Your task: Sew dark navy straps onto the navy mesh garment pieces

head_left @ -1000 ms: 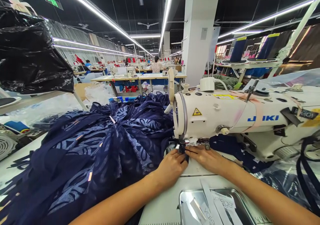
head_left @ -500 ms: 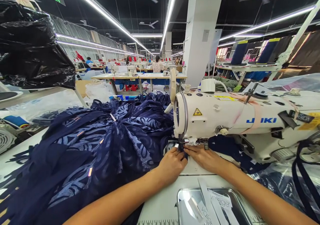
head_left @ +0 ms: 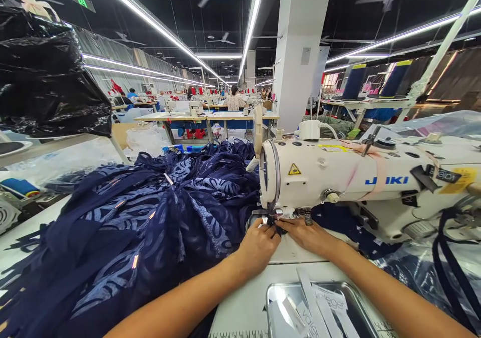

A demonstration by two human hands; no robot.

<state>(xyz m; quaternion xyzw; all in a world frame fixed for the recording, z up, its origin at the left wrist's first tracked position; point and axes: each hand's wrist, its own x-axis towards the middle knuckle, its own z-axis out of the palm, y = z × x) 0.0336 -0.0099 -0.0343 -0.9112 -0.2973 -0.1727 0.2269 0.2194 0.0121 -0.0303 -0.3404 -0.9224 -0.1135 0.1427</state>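
Both of my hands meet under the head of a white sewing machine (head_left: 323, 170), close to its needle and presser foot. My left hand (head_left: 259, 245) is closed, its curled fingers gripping a small piece of dark navy fabric (head_left: 271, 220) at the foot. From the right, my right hand (head_left: 303, 235) presses its fingertips together at that fabric's edge; the fingertips are partly hidden by the machine. A big heap of navy garments (head_left: 158, 227) with light blue patterned lace lies left of my left hand.
A metal tray (head_left: 271, 298) with white printed labels (head_left: 330, 303) sits in front of the machine. At right lies a clear plastic bag (head_left: 406, 268) with dark straps beside it. Navy thread cones (head_left: 353, 83) stand behind the machine. A black plastic bag (head_left: 48, 72) hangs at upper left.
My hands keep almost the same place at the foot, and less of the navy fabric shows between them. The view has turned slightly, so the machine sits a little further left.
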